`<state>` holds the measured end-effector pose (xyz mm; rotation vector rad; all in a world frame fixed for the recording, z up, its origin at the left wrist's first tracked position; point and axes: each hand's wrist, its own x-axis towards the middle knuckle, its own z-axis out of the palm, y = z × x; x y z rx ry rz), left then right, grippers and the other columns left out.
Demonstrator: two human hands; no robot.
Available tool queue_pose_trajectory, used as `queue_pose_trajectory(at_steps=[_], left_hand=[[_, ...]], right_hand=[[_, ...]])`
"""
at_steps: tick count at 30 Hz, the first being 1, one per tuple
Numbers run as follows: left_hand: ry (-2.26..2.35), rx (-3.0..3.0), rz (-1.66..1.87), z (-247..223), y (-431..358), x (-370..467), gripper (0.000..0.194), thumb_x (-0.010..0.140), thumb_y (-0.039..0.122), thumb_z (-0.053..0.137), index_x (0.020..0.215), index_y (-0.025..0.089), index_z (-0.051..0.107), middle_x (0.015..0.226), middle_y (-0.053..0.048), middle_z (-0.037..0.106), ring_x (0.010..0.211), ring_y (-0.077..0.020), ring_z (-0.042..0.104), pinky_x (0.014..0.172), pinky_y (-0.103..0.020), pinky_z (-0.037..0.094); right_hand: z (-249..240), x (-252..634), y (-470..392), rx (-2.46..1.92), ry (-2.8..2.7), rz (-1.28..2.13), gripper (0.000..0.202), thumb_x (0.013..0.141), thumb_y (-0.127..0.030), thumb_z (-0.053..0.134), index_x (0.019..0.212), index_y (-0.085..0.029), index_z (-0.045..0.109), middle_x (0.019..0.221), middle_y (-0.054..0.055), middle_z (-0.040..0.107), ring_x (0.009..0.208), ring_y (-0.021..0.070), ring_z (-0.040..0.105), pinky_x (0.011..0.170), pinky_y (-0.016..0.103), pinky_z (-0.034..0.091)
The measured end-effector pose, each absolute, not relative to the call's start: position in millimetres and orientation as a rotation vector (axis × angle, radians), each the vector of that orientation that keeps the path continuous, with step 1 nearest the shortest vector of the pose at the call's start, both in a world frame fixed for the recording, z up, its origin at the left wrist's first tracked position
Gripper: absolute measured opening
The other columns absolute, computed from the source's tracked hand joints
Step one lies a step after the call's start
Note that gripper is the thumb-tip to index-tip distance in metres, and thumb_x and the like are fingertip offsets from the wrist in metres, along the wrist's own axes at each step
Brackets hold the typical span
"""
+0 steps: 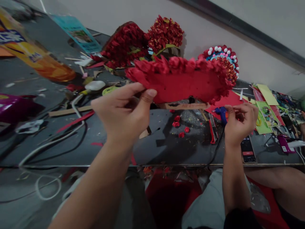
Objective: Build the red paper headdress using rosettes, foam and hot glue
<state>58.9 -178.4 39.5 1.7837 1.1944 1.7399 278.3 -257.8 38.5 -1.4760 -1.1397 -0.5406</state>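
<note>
The left hand is pinching the petal-edged red panel between closed thumb and fingers, above the dark grey table; the right hand's fingers are curling, their grip unclear.

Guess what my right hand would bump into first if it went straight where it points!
Your right hand would probably meet the ruffled edge of the red piece, but depth is unclear; the blue tool by its fingertips could be nearer.

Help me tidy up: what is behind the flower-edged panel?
A dark red flower cluster, a red-yellow one and a beaded ornament show past the panel; what it covers is hidden.
</note>
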Motion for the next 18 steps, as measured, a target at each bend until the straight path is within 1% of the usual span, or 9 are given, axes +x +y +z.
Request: queue_pose_trajectory(at_steps=[2,4,8,10,11,14,16,18], left_hand=[[1.172,1.623,1.773,34.0,-167.2,55.5,0.016,0.08,0.032,0.068,0.08,0.016,0.065,0.058,0.005,0.048,0.052,-0.0043,0.047,0.051,-0.029,0.028],[1.128,1.51,1.792,26.9,-154.0,49.3,0.019,0.08,0.032,0.07,0.08,0.014,0.065,0.058,0.005,0.048,0.053,-0.0037,0.047,0.052,-0.03,0.027],[1.118,1.251,1.833,15.3,-132.0,34.5,0.02,0.081,0.021,0.07,0.069,0.009,0.06,0.054,0.008,0.038,0.045,0.0032,0.034,0.052,-0.028,0.021],[1.146,1.14,1.847,13.6,-126.0,30.2,0.024,0.08,0.024,0.072,0.065,0.01,0.058,0.053,0.008,0.037,0.044,0.0036,0.032,0.051,-0.027,0.019],[1.148,1.096,1.874,13.7,-124.0,29.5,0.027,0.076,0.028,0.075,0.063,0.011,0.058,0.052,0.008,0.038,0.043,0.003,0.032,0.05,-0.026,0.019],[1.113,0.99,2.005,14.9,-119.4,32.0,0.036,0.058,0.041,0.082,0.061,0.012,0.06,0.05,0.008,0.042,0.043,0.0002,0.032,0.046,-0.022,0.019],[1.095,0.948,2.054,14.8,-116.8,35.1,0.038,0.051,0.041,0.082,0.061,0.01,0.061,0.05,0.007,0.043,0.043,-0.0004,0.031,0.045,-0.021,0.02],[1.098,0.944,2.055,13.4,-115.1,36.9,0.036,0.052,0.038,0.08,0.06,0.009,0.061,0.05,0.007,0.043,0.044,-0.0005,0.031,0.046,-0.021,0.021]], right_hand=[[37.5,281.7,-258.9,-1.507,-1.13,-0.524,0.022,0.081,-0.036,0.065,0.072,-0.018,0.054,0.074,0.002,0.053,0.071,0.0133,0.051,0.058,0.025,0.041],[34.0,288.6,-259.5,-1.625,-1.136,-0.459,0.025,0.082,-0.04,0.062,0.074,-0.017,0.055,0.071,0.001,0.055,0.065,0.0117,0.049,0.059,0.025,0.04],[22.9,303.5,-260.4,-1.97,-1.206,-0.22,0.034,0.084,-0.049,0.055,0.078,-0.017,0.061,0.069,0.001,0.061,0.06,0.0122,0.05,0.062,0.026,0.038],[16.4,307.4,-261.1,-2.193,-1.259,-0.119,0.035,0.084,-0.051,0.053,0.078,-0.017,0.062,0.069,0.003,0.063,0.062,0.0151,0.054,0.062,0.027,0.037],[12.9,308.2,-261.5,-2.324,-1.29,-0.058,0.035,0.083,-0.051,0.053,0.079,-0.017,0.063,0.071,0.004,0.065,0.065,0.0171,0.056,0.062,0.028,0.037],[1.4,307.3,-262.8,-2.645,-1.375,0.158,0.039,0.079,-0.055,0.055,0.087,-0.017,0.064,0.076,0.008,0.068,0.074,0.0227,0.063,0.064,0.03,0.038],[-5.9,306.1,-263.8,-2.714,-1.423,0.257,0.045,0.076,-0.06,0.056,0.09,-0.017,0.064,0.079,0.011,0.069,0.078,0.0246,0.064,0.066,0.031,0.04],[-11.3,307.3,-264.6,-2.687,-1.448,0.287,0.047,0.075,-0.062,0.056,0.089,-0.018,0.064,0.079,0.011,0.068,0.078,0.0252,0.064,0.067,0.032,0.041]])
